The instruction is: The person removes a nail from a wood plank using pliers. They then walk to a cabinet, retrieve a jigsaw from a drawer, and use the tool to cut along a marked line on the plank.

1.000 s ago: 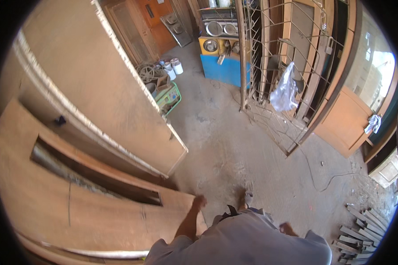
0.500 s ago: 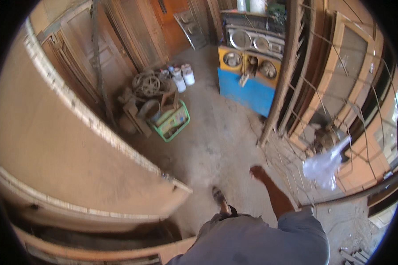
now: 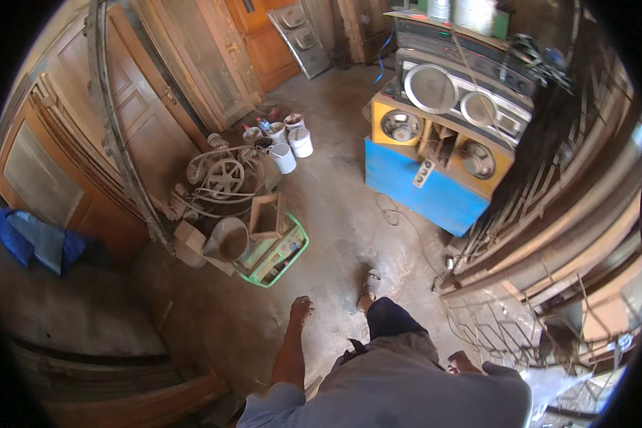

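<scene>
My left hand hangs in front of me at the end of a bare forearm. Its fingers are loosely bent, with nothing in them, and it touches nothing. Beyond it on the floor stands a green plastic basket with a few items inside. My right hand is low beside my right side; its fingers are mostly turned away, so whether it holds anything is unclear. Wire mesh stands past that hand, and a pale plastic bag is close to its right.
Several white buckets and a pile with a spoked wheel stand ahead left. A blue and yellow speaker cabinet bears audio equipment ahead right. Wooden doors lean on the left, timber on the right. A cable trails over the floor.
I have walked forward past the large board at left, and my view has turned. My left hand has swung into view, while my right hand has dropped back toward my side.
</scene>
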`<action>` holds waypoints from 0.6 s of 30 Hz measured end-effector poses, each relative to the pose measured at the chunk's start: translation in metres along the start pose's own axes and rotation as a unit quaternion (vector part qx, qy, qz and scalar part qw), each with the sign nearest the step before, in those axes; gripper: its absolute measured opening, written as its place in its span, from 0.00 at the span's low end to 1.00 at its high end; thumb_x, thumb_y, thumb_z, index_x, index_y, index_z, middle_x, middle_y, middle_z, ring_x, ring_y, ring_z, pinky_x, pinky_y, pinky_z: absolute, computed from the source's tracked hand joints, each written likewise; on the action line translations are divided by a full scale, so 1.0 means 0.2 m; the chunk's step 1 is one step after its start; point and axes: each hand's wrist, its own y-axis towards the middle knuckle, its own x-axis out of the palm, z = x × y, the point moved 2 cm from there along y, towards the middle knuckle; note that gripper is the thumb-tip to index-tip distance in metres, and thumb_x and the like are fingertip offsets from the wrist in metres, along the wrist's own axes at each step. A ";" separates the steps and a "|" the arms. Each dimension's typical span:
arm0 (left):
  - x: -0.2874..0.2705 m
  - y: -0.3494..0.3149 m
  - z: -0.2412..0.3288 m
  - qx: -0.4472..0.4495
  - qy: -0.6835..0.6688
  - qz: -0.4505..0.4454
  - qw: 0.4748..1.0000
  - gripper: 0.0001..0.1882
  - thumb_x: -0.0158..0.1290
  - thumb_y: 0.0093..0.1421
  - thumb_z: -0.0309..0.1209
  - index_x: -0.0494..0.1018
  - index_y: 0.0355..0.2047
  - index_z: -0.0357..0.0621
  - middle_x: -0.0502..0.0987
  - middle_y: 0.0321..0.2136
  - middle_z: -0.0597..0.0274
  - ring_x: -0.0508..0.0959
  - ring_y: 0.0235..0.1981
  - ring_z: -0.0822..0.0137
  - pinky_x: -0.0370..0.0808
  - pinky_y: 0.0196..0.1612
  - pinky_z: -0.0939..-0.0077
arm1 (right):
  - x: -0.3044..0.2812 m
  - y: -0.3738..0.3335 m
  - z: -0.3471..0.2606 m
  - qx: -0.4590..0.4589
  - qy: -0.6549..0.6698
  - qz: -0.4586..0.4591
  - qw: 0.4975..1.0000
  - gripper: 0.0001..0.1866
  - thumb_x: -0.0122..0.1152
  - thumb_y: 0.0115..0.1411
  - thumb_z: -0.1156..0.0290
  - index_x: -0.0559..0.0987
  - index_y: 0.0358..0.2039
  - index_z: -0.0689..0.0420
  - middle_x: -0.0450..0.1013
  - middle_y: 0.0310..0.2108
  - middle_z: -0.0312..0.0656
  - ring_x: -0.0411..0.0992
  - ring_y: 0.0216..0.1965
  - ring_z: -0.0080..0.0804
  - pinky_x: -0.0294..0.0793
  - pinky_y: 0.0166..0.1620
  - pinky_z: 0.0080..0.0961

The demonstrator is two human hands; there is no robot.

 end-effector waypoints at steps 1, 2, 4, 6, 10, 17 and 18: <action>-0.03 0.10 0.05 -0.012 -0.009 -0.007 1.000 0.16 0.52 0.66 0.38 0.72 0.47 0.39 0.78 0.32 0.58 0.79 0.27 0.64 0.76 0.27 0.70 | -0.09 0.18 -0.18 0.025 0.137 -0.024 0.990 0.11 0.58 0.61 0.68 0.80 0.25 0.59 0.78 0.22 0.47 0.74 0.16 0.36 0.72 0.17 0.32; -0.08 0.20 0.10 -0.021 -0.012 -0.012 1.000 0.17 0.53 0.66 0.39 0.71 0.48 0.39 0.78 0.32 0.58 0.79 0.26 0.65 0.76 0.27 0.70 | -0.10 0.38 -0.42 0.049 0.274 -0.055 0.959 0.11 0.59 0.61 0.68 0.81 0.25 0.60 0.77 0.22 0.47 0.74 0.16 0.37 0.70 0.17 0.34; 0.01 0.29 0.19 -0.132 0.083 0.007 0.988 0.16 0.53 0.65 0.40 0.73 0.47 0.42 0.77 0.30 0.59 0.77 0.24 0.65 0.75 0.26 0.69 | -0.17 0.72 -1.03 -0.005 -0.066 0.081 0.995 0.11 0.61 0.56 0.62 0.82 0.22 0.55 0.78 0.22 0.45 0.76 0.24 0.39 0.72 0.28 0.43; 0.11 0.36 0.27 -0.173 0.156 -0.085 0.969 0.13 0.52 0.65 0.40 0.74 0.39 0.43 0.73 0.22 0.63 0.73 0.19 0.67 0.70 0.22 0.72 | -0.39 0.94 -1.64 -0.244 -0.358 0.075 0.898 0.09 0.59 0.54 0.63 0.81 0.23 0.52 0.76 0.22 0.44 0.75 0.25 0.42 0.72 0.30 0.44; 0.01 0.54 0.45 -0.176 0.091 -0.033 0.980 0.15 0.50 0.63 0.40 0.75 0.29 0.41 0.72 0.20 0.63 0.74 0.23 0.66 0.70 0.24 0.66 | -0.50 1.02 -3.28 -0.635 -0.292 0.195 0.688 0.13 0.56 0.58 0.61 0.73 0.23 0.56 0.69 0.23 0.50 0.70 0.26 0.47 0.67 0.31 0.46; -0.11 1.04 0.73 -0.188 0.317 -0.064 0.927 0.15 0.52 0.63 0.38 0.76 0.38 0.38 0.79 0.32 0.55 0.81 0.33 0.62 0.77 0.36 0.67 | -0.47 1.18 -5.04 -0.579 -0.273 0.120 0.759 0.20 0.52 0.62 0.53 0.81 0.35 0.59 0.76 0.43 0.57 0.73 0.46 0.59 0.73 0.50 0.49; -0.07 1.22 0.85 -0.184 0.328 -0.081 0.923 0.15 0.52 0.64 0.38 0.76 0.39 0.38 0.79 0.33 0.55 0.80 0.33 0.62 0.77 0.36 0.67 | -0.53 1.34 -5.11 -0.577 -0.279 0.139 0.755 0.21 0.52 0.62 0.53 0.81 0.36 0.59 0.76 0.43 0.57 0.73 0.46 0.59 0.73 0.50 0.49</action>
